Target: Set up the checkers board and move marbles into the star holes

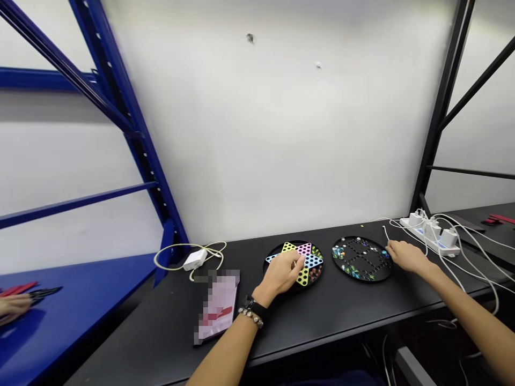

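The left hand [281, 274] has its fingers [296, 262] curled down together on the middle of the star-patterned Chinese checkers board [309, 252], and I cannot tell whether they pinch anything; just right of it on the black tabletop [322, 316] lies the round marble tray [364, 279], its right rim touched by the loosely spread fingers [391, 248] of the right hand [407, 257]

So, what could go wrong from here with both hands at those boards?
The right hand sits at the rim of the marble tray; a nudge could send loose marbles rolling off. The left hand covers part of the star board, so its fingers could shove the board sideways. White cables from the power strip trail beside the right forearm and could snag.
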